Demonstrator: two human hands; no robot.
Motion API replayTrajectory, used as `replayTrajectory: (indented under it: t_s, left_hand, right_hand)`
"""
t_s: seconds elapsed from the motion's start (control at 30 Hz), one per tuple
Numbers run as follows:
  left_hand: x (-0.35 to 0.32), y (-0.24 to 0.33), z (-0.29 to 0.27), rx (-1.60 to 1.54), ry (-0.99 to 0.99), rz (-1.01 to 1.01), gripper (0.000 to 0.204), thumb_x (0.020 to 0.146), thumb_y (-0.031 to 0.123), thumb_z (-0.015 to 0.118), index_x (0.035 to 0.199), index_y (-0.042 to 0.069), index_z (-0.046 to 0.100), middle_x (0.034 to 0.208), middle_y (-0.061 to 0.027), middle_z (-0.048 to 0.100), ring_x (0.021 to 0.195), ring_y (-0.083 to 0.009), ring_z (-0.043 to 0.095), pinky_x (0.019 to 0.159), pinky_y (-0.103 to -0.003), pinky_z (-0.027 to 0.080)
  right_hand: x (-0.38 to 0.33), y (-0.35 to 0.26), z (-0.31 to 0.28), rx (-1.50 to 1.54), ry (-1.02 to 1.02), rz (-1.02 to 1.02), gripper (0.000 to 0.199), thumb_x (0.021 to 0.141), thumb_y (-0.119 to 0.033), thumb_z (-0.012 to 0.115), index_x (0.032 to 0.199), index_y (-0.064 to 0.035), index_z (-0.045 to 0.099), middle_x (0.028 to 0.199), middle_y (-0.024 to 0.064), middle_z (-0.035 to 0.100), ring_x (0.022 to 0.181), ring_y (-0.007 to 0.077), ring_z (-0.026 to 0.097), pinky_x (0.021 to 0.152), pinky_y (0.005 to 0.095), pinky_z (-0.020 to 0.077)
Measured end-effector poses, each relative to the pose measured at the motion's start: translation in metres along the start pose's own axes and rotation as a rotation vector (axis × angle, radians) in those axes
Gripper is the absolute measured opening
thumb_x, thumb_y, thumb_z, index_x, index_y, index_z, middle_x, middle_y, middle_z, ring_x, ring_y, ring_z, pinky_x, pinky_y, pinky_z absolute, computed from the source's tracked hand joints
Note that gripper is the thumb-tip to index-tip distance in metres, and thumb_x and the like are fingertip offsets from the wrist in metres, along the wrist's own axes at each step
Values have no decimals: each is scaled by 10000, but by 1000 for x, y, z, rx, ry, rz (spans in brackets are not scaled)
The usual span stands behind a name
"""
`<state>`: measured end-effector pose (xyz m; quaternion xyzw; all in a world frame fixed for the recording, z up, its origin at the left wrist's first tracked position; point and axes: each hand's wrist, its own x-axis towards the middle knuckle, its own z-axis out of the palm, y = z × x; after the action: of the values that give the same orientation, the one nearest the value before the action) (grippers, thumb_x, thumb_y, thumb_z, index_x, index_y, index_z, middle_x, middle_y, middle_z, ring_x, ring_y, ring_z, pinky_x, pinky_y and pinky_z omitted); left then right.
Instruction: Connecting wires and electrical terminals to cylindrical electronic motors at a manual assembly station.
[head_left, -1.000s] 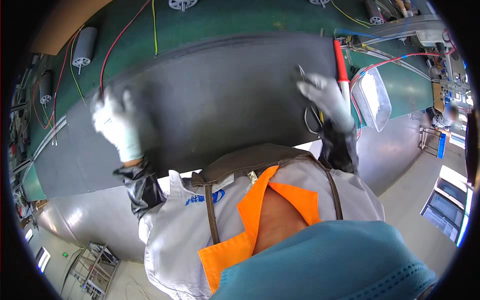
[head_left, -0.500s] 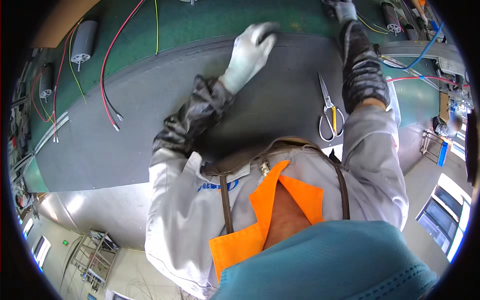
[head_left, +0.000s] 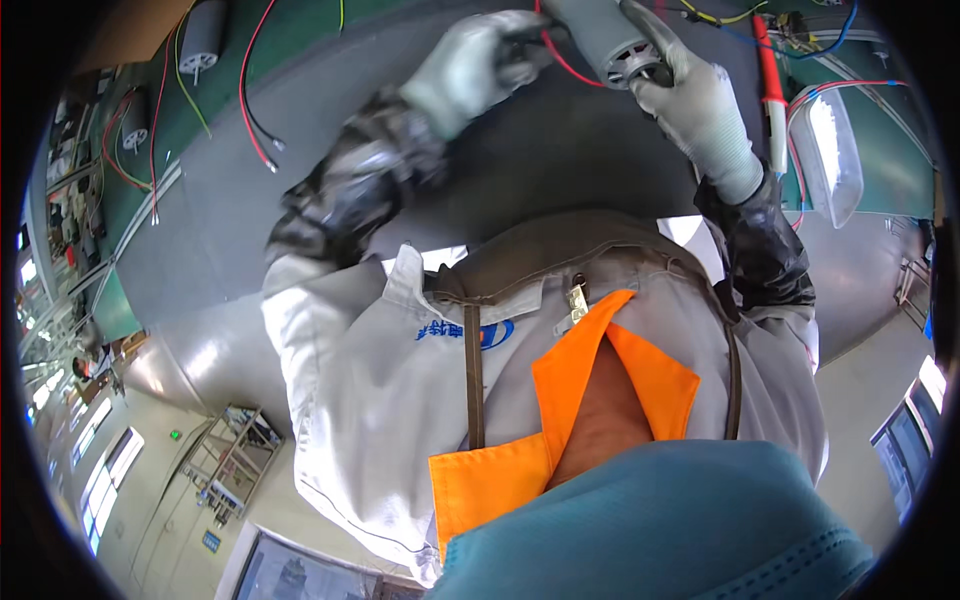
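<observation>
My right hand (head_left: 700, 125), in a pale knit glove, grips a grey cylindrical motor (head_left: 592, 35) at the top edge of the view. The motor's vented end points toward me, and its far end is cut off by the frame. Beside it my left hand (head_left: 465, 75), gloved too, has its fingers curled. A red wire (head_left: 560, 62) loops down between the left fingertips and the motor. Whether those fingers pinch the wire or something dark beside it, I cannot make out. The scissors seen earlier do not show now.
On the bench (head_left: 330, 130), at left, lie a grey motor (head_left: 203, 38), a smaller dark motor (head_left: 135, 125) and a red-and-black wire pair (head_left: 247, 100). To the right are a red-and-white rod-like tool (head_left: 771, 80) and a clear plastic tray (head_left: 838, 165). A metal rack (head_left: 235, 455) stands behind at lower left.
My right hand has come back from the far right with the motor in it. The left hand has moved a little left and up, toward the motor, its fingers curling. The view has shifted.
</observation>
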<state>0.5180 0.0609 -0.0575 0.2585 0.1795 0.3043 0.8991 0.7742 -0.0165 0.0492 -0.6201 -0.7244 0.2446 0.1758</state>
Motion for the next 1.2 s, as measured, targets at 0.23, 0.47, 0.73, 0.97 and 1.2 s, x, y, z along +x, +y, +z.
replayTrajectory:
  t_s: [0.23, 0.47, 0.73, 0.97, 1.2]
  left_hand:
    - [-179, 85, 47, 2099, 481, -868, 445, 890, 271, 692, 1246, 5, 664, 894, -150, 746, 826, -272, 726, 765, -368, 538]
    - [-174, 29, 18, 1088, 142, -233, 570, 1024, 372, 557, 1420, -38, 541, 1333, -209, 650, 1152, -280, 670, 983, -365, 523]
    - [-108, 9, 24, 838, 311, -240, 501, 1084, 441, 440, 1277, 27, 646, 1068, -118, 735, 868, -177, 691, 722, -283, 519]
    - [-208, 47, 35, 1288, 455, -779, 555, 1044, 392, 562, 1439, 4, 528, 981, -65, 715, 791, -134, 672, 701, -292, 534]
    - [-284, 50, 28, 1394, 671, -1008, 449, 1004, 264, 607, 1418, 94, 564, 748, -52, 691, 573, -170, 660, 554, -343, 543]
  right_hand:
    - [-53, 3, 66, 272, -47, 4, 726, 900, -132, 663, 1569, -189, 389, 1190, 214, 674, 933, 370, 699, 837, 432, 553]
    - [-74, 21, 100, 81, -258, -105, 765, 908, -186, 687, 1589, -243, 342, 1018, 192, 727, 802, 428, 694, 731, 500, 557]
    - [21, -14, 50, -397, 304, -640, 658, 874, -113, 660, 1507, -113, 480, 974, 239, 705, 790, 417, 673, 730, 457, 543]
    - [18, 35, 13, 322, -251, -12, 568, 930, -31, 649, 1485, -43, 529, 821, -10, 664, 577, 49, 547, 548, 247, 466]
    - [-7, 23, -12, 507, -410, 218, 459, 928, -43, 684, 1371, 34, 592, 879, 2, 683, 694, 94, 621, 637, 260, 501]
